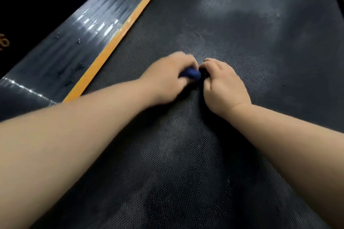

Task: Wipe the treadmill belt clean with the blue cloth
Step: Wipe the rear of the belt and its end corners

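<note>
Take the orange stripe as your marker: it is a plain, solid amber-orange band. Right of it, your treadmill belt is black to charcoal with a fine, regular dotted weave, mottled by pale grey cloudy smears. Out on that side, the blue cloth shows as a deep, plain navy. Left of the stripe, the side rail is black with close parallel ribs and white glints. Further left, you see gold-orange characters on black.

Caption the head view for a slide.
Left hand grips a bunched blue cloth on the smudged treadmill belt; right hand curls beside it.
</note>
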`<action>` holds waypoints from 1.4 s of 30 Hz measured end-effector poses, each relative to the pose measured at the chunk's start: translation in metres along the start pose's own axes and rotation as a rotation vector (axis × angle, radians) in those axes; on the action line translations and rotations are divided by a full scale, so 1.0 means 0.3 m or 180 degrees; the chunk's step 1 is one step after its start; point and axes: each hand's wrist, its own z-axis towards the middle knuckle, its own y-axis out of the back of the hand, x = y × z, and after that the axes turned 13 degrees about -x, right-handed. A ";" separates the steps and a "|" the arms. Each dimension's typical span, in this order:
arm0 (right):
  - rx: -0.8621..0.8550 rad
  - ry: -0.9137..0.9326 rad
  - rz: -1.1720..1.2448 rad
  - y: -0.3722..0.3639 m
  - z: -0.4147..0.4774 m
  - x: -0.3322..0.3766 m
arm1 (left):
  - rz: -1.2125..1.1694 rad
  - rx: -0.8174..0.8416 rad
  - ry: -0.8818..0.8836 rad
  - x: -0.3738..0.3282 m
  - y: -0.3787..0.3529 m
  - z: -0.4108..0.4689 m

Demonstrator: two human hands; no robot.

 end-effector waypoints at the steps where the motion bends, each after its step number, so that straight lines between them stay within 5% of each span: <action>1: -0.0009 -0.0036 0.0025 0.001 0.000 0.000 | -0.0128 0.0095 -0.0086 -0.013 0.003 -0.034; 5: -0.0081 -0.0182 0.0029 0.004 -0.008 0.004 | 0.0331 0.0170 0.0083 -0.025 0.051 -0.043; 10: -0.0161 -0.0195 0.0114 -0.005 -0.006 0.007 | 0.0471 0.0636 0.1036 -0.083 0.178 -0.077; 17: -0.0114 0.0635 0.0100 0.032 -0.037 0.035 | 0.2338 0.0785 0.1556 -0.011 0.313 -0.387; 20: 0.0171 0.0989 0.0421 0.042 -0.044 0.099 | 0.2321 0.0688 0.1570 -0.001 0.334 -0.512; 22: 0.0544 0.0665 0.0656 0.004 -0.018 0.154 | 0.2380 0.0815 0.1599 -0.003 0.331 -0.561; 25: 0.0400 0.0440 0.0773 -0.063 -0.024 0.264 | 0.2406 0.0880 0.1673 -0.015 0.324 -0.607; 32: 0.0771 0.1737 0.0692 -0.028 -0.094 0.320 | 0.2342 0.0984 0.1611 -0.018 0.338 -0.614; 38: 0.0423 0.0717 0.0219 -0.113 0.006 0.354 | 0.2479 0.0361 0.1996 -0.003 0.400 -0.713; 42: 0.0372 0.1792 0.0645 -0.101 -0.225 0.431 | 0.2356 0.0384 0.1999 0.018 0.408 -0.773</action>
